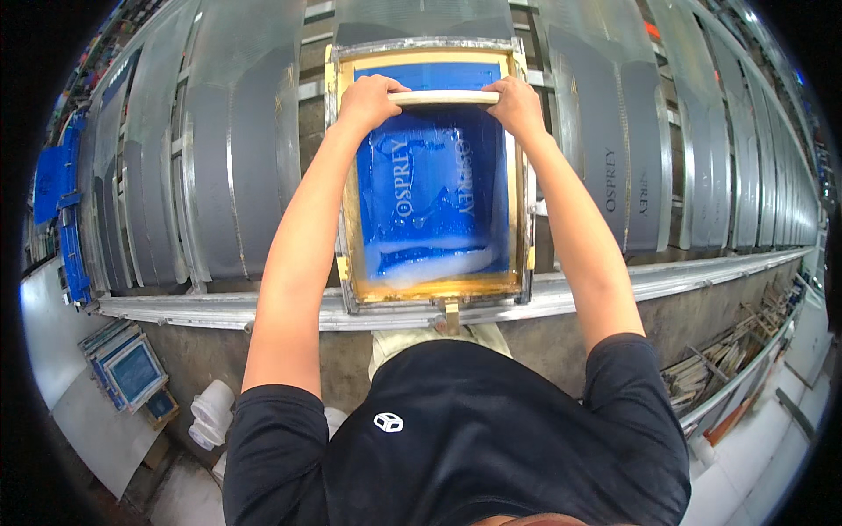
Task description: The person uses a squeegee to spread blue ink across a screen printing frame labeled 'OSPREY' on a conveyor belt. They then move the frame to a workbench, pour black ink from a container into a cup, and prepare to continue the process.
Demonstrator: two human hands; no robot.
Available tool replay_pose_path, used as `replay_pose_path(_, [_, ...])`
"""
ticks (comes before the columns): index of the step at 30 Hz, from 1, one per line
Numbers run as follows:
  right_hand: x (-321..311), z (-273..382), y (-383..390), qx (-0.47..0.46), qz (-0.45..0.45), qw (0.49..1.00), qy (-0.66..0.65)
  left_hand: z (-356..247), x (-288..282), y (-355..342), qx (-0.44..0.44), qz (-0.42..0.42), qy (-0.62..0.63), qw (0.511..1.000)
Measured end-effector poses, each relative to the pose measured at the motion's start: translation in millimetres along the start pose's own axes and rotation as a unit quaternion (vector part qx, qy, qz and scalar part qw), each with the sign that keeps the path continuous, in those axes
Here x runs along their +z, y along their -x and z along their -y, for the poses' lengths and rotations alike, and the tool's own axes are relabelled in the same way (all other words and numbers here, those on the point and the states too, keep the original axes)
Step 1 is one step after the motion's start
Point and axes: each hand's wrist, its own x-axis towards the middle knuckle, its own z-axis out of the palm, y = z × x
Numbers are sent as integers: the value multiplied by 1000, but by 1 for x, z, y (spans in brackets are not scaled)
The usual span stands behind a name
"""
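Observation:
A squeegee with a pale, straight handle [445, 98] lies crosswise near the far end of a screen-printing frame. My left hand [370, 103] grips its left end and my right hand [517, 105] its right end, fingers wrapped over the top. Below it spreads the frame's blue mesh [430, 188], wet and shiny, with light lettering in two columns. A whitish streak of ink [438, 263] lies across the mesh's near end. Yellowish tape lines the frame's metal border [526, 219]. The squeegee's blade is hidden under the handle.
Grey fabric panels [250, 167] lie on long boards to both sides; one at the right [614, 131] bears printed lettering. A metal rail [702, 273] runs along the near edge. Spare screens [132, 368] and white buckets [212, 408] stand lower left. Wooden strips [728, 351] are stacked lower right.

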Motion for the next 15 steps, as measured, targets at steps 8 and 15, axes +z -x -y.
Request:
replay_pose_path(8, [9,41,233,-1,-8,998,-65,-38,95,222,49,-66,64,995])
replay_pose_path(15, [-8,58,259,-36,0,996,-78,-57,93,267,46,-91,48,994])
